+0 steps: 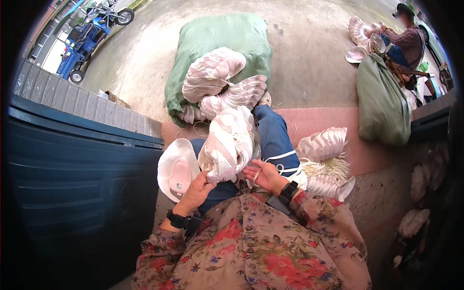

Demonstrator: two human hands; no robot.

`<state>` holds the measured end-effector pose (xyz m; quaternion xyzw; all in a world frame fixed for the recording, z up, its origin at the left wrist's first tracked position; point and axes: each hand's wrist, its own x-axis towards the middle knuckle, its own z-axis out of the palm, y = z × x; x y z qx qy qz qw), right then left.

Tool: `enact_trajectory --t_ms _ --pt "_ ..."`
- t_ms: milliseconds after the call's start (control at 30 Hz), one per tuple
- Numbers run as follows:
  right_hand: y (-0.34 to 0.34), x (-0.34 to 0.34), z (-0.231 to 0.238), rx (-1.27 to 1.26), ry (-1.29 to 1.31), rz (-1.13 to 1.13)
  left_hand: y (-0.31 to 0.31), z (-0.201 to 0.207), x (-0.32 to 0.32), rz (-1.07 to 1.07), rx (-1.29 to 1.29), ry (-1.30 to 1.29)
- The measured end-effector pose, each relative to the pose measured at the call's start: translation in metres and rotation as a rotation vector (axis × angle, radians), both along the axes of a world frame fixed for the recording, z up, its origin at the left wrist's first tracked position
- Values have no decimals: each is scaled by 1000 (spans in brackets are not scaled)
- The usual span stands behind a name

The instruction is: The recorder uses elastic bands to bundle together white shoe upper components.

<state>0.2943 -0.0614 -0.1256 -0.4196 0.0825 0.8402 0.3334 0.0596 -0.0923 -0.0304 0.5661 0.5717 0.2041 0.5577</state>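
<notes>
Two bare hands work at the near end of a nested stack of pink-and-white shoe uppers (227, 137), positioned over the lap. Left hand (195, 191): thumb and fingers closed on the stack's lower left edge. Right hand (268, 177): palm up, fingers partly extended just beside the stack — a thin pale cord (257, 176) crosses them; whether it is pinched cannot be told. One loose upper (166, 159) lies left of the stack; a green sack (222, 36) stands beyond.
</notes>
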Motion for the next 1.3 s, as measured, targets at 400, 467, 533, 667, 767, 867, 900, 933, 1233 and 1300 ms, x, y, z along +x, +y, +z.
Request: enact_trajectory --t_ms 400,467,533,667,767,867,900,933,1233,1300 --pt "15 34 70 676 -914 565 -6 -13 57 -412 730 854" --pt "19 24 65 1009 -1132 610 -5 -17 54 -428 709 808" --pt "20 -5 91 1135 -1456 959 -2 -15 52 -442 691 764" --pt "19 -9 65 1279 -1586 1030 10 5 38 -242 756 640" --pt "19 -13 65 1141 -1593 1061 37 8 34 -18 608 617" --pt "26 -17 66 1062 -1606 1050 53 -19 34 -60 401 709" --pt "24 -19 68 1059 -1587 1043 52 -22 36 -69 409 692" --pt "21 -21 70 1056 -1566 1038 50 -25 38 -78 415 675" --pt "13 -20 55 1126 -1585 1046 23 -46 46 -67 420 704" --pt "11 -14 61 1121 -1544 1027 27 -34 43 -79 387 665"
